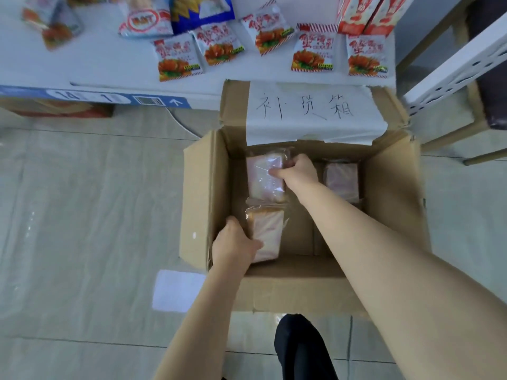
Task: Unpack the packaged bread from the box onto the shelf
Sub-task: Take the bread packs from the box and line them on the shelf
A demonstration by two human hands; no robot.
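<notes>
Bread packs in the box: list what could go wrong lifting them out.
1. The right hand grips the far bread pack at one edge; it may slip or tear.
2. The left hand holds the near bread pack by its side; squeezing could crush it.
3. The raised flap stands between box and shelf; a pack might catch it.

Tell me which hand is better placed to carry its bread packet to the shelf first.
Likely the right hand: its fingers grip the far bread packet, nearest the shelf. The left hand holds the near bread packet, farther back.
</notes>
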